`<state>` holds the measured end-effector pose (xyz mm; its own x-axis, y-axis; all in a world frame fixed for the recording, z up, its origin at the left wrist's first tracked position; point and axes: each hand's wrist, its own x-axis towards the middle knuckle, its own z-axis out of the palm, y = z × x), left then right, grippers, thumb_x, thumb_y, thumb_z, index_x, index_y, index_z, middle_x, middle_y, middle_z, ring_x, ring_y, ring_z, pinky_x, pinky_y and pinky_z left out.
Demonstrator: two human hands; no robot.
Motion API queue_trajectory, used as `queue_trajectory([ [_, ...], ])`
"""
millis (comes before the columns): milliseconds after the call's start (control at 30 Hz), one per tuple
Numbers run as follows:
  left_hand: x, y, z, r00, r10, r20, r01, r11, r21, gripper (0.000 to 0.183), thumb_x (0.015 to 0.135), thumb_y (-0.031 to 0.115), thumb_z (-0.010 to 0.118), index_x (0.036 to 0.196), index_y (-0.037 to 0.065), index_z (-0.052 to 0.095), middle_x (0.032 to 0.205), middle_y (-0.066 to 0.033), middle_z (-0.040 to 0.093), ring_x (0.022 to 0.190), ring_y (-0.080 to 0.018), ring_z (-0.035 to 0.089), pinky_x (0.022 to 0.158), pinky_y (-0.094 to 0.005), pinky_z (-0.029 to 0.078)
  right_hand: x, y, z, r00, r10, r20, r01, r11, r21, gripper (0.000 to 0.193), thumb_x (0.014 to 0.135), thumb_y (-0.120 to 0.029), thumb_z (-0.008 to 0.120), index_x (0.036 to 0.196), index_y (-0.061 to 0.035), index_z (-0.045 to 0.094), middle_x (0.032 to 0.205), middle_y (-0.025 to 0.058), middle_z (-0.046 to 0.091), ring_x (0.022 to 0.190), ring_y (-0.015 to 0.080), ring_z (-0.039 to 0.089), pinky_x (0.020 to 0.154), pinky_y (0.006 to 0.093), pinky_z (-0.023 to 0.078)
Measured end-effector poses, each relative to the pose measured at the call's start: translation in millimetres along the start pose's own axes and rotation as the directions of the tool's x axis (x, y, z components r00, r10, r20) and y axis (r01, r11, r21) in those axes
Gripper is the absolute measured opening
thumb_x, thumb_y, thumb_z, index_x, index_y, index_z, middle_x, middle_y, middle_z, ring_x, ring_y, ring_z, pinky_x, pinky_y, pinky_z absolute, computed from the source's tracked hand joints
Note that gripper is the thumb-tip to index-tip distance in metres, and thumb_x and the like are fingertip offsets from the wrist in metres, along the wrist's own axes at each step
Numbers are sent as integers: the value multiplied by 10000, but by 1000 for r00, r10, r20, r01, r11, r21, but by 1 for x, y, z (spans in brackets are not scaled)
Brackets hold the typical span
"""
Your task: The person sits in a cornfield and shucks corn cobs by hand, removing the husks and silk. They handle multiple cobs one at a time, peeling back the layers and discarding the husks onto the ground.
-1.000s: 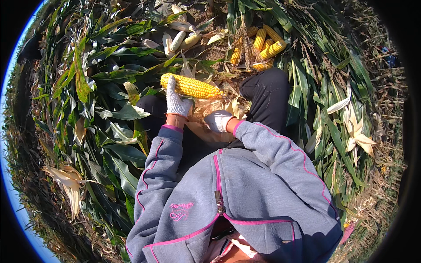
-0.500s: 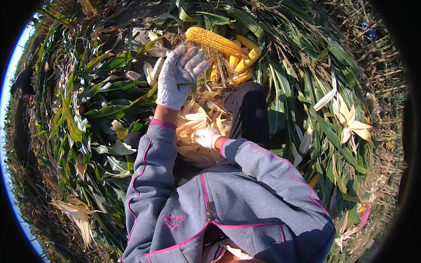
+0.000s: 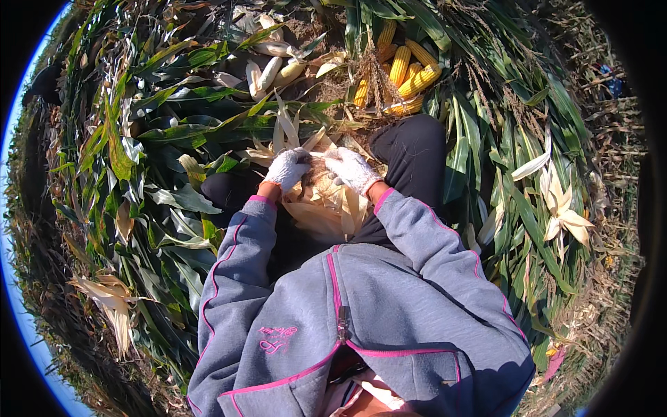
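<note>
Both my hands wear white knitted gloves and meet low between my knees. My left hand (image 3: 288, 169) is closed, its fingers curled at brown corn silk and pale husk (image 3: 286, 125). Close to its right, my right hand (image 3: 352, 170) pinches the dry husk from the other side. How much of an ear lies inside the husk, I cannot tell; the gloves cover it. Loose papery husks (image 3: 326, 208) fill the space below my hands. Beyond my right knee, several bare yellow corn cobs (image 3: 401, 66) lie heaped.
Ears still in pale husk (image 3: 269, 72) lie ahead to the left. Green and dry corn stalks (image 3: 174, 132) spread on the left, more stalks (image 3: 514, 139) on the right. My dark-trousered right knee (image 3: 413, 149) is bent beside my hands. An opened husk (image 3: 561, 205) lies at far right.
My left hand has come back from beside the cob heap to meet my right hand. The large cob beside it has dropped onto the heap. My right hand has moved up and forward.
</note>
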<state>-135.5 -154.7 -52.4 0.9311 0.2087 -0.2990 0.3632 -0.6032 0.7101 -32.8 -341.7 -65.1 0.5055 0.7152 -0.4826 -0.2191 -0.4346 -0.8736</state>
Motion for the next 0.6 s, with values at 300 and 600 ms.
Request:
queue_trajectory([
  [300,-8,-48,14,984,-150,-93,173,928,331,272,817,200,617,1059,78,646,1028,-169,664,1002,-366,617,846,-429,497,-13,-56,-65,951,35,-307,176,756,631,314,970,-228,573,1245,-77,553,1000,77,662,783,154,658,622,251,544],
  [600,0,0,9,912,-125,390,19,964,265,319,860,330,579,1031,89,699,1049,-134,690,1012,-310,636,892,-393,477,-9,-120,-74,936,-352,-6,292,786,-545,329,943,-233,550,1177,-8,603,1114,163,649,1066,303,615,920,360,477],
])
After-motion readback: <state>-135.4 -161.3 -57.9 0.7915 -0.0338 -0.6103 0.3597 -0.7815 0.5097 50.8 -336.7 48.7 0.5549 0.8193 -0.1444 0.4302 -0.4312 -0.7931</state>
